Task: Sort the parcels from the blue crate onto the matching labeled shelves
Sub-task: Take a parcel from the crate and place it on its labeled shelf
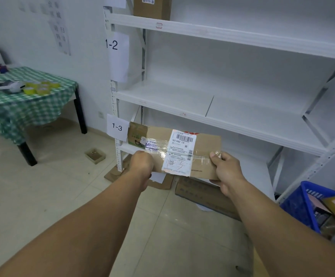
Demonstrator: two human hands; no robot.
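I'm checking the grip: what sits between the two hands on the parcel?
In the head view, the left hand and right hand hold the parcel by its ends; between them lies its white shipping label.

Yellow tape rolls (40, 87) on green-checked table (32, 110)

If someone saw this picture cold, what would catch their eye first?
The flat cardboard parcel at centre, gripped at its ends by the left hand and right hand, its white shipping label facing up. Just left of it hangs the 1-3 sign on the white shelving; the blue crate sits at lower right.
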